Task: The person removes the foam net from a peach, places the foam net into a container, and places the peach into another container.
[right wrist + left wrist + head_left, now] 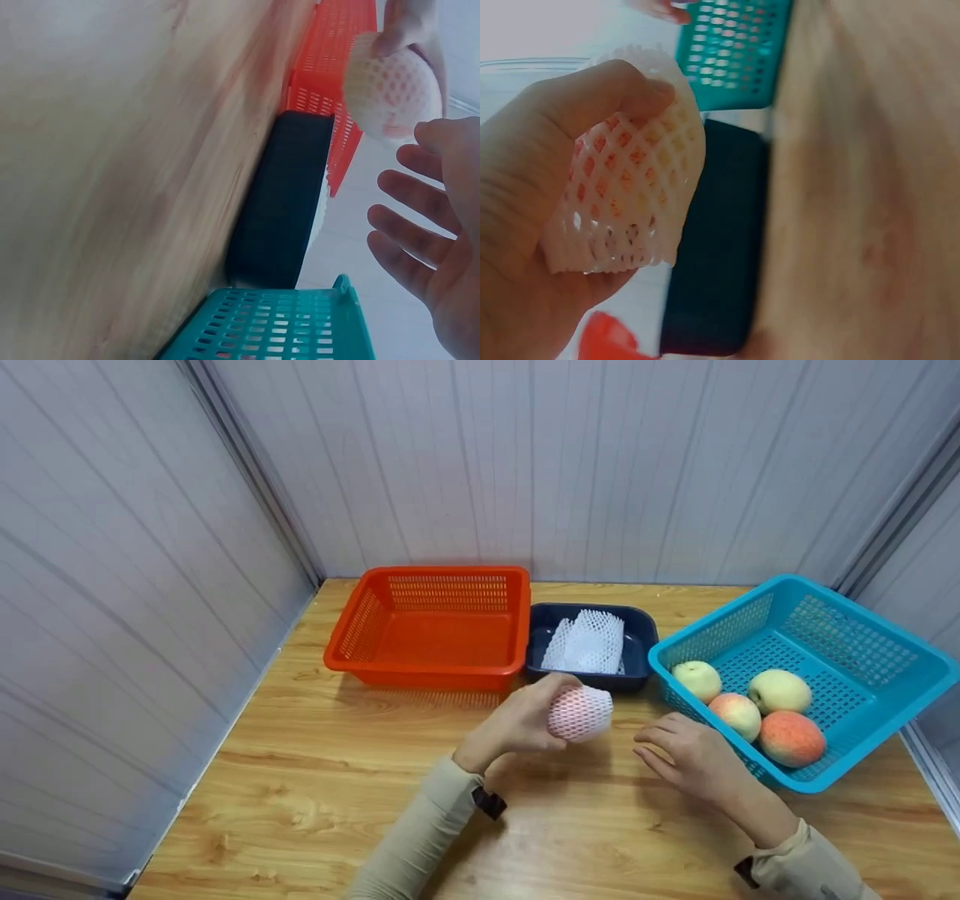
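Observation:
My left hand [529, 716] grips a reddish-yellow peach [626, 169] wrapped in a white foam net sleeve [581, 712], in front of the dark blue tray. In the left wrist view the thumb lies across the net and the fingers go behind the fruit. My right hand [694, 757] holds nothing; its fingers are spread and loosely bent, between the netted peach and the blue basket. The right wrist view shows those fingers [412, 195] pointing toward the netted peach. More white foam nets [592, 641] lie in the dark blue tray [637, 641].
A red-orange basket [442, 641] with nothing in it stands at the left. On the right, a turquoise basket [862, 682] holds several peaches, among them a red one [793, 739] and a pale one [697, 681]. Wall panels [487, 472] enclose the wooden table [300, 780].

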Demonstrator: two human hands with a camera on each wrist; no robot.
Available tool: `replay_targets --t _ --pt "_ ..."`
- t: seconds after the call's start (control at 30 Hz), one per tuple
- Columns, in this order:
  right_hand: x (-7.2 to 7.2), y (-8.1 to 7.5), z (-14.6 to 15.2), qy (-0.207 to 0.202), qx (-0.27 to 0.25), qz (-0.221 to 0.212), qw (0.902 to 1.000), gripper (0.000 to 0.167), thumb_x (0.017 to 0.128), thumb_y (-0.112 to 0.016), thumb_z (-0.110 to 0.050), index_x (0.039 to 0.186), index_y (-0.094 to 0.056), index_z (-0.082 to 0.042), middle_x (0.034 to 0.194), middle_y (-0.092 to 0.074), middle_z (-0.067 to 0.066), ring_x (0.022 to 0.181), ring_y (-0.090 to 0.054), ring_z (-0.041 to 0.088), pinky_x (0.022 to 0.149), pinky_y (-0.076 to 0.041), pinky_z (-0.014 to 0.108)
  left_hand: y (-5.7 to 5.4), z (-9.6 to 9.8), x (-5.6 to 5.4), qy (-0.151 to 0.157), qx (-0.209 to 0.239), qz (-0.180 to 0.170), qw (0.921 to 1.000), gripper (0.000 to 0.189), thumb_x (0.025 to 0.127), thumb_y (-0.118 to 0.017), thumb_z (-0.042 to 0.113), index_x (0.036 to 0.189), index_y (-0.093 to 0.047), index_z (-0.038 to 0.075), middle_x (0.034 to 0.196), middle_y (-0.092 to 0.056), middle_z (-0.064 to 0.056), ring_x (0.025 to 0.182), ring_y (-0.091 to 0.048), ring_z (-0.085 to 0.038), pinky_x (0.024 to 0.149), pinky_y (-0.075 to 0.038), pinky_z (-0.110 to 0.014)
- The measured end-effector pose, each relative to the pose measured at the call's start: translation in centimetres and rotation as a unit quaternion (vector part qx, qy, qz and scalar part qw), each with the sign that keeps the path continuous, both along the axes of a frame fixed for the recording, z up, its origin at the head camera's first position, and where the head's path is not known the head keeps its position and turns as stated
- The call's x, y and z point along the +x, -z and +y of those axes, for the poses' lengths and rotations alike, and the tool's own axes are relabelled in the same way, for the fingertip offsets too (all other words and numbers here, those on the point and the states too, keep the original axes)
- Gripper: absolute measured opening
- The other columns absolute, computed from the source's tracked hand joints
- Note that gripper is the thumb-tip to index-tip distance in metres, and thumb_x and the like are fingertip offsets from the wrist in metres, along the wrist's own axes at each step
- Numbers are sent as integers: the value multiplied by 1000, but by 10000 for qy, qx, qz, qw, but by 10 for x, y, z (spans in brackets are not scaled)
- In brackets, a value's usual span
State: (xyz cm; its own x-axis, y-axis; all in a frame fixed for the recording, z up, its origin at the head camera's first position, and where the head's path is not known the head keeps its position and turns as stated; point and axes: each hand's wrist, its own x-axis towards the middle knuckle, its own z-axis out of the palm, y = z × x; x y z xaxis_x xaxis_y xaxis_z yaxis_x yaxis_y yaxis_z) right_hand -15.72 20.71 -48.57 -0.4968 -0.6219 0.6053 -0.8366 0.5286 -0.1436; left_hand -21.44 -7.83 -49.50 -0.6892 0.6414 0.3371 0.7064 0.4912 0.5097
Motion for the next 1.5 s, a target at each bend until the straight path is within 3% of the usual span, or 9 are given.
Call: replay_targets --t 0.27,0.7,0.9,1.17,1.5 --pt "6 7 4 63 -92 -286 9995 18 75 -81 -8 89 -71 -15 86 -67 -6 79 -61 11 64 -53 33 25 18 -9 -21 -86 -291 9995 87 61 -89 11 134 -42 17 126 -52 4 107 -51 -8 97 -40 -22" --pt "8 10 9 260 -57 -618 9977 15 76 -80 -9 88 -72 -14 83 -65 -7 76 -59 9 63 -53 32 40 25 -22 -33 -295 -676 9973 87 59 -89 13 133 -43 20 126 -50 7 108 -51 -7 94 -41 -23" --pt "9 12 10 128 -227 -411 9988 17 74 -80 -6 87 -71 -13 83 -65 -7 76 -59 10 62 -51 32 37 25 -25 -13 -494 -434 9978 86 63 -88 22 136 -44 19 130 -49 4 111 -49 -8 95 -40 -22" --pt "8 16 8 267 -152 -726 9969 14 77 -79 -8 86 -72 -15 83 -64 -10 75 -57 8 62 -51 32 30 21 -22 -376 -822 -483 9947 95 68 -86 44 147 -38 21 139 -45 3 120 -47 -13 102 -38 -35" --pt "8 19 6 265 -156 -821 9962 13 78 -79 -9 87 -72 -15 84 -65 -9 76 -58 8 64 -53 32 21 2 -6 -726 -326 -368 9961 79 79 -77 46 144 -42 17 139 -46 4 124 -46 -14 105 -36 -35"
